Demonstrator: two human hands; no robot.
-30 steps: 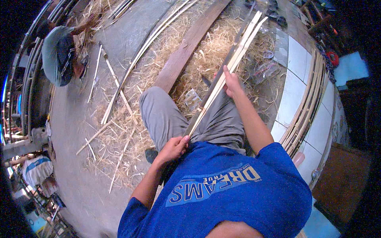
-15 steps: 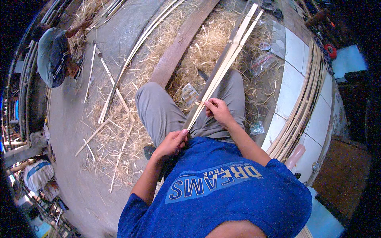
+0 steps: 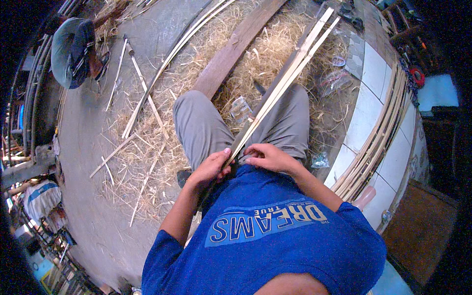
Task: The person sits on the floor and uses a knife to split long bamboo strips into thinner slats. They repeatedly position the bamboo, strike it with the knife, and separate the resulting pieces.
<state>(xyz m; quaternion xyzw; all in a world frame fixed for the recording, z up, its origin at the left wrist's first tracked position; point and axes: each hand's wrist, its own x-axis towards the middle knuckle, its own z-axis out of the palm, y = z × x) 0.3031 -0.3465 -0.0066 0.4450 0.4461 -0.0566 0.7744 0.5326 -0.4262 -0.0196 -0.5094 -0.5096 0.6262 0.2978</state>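
My left hand [image 3: 211,166] is wrapped around the near ends of long strips [image 3: 283,86]. My right hand [image 3: 269,158] curls beside them; I can't tell if it's gripping.

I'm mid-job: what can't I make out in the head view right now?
All in the head view:
Strips: near ends, covered by the left hand.
Right hand: palm, hidden by the back of the hand, so whether it holds anything is unclear.
Board: far end, cut off by the top edge.
Dark object: too small to identify.
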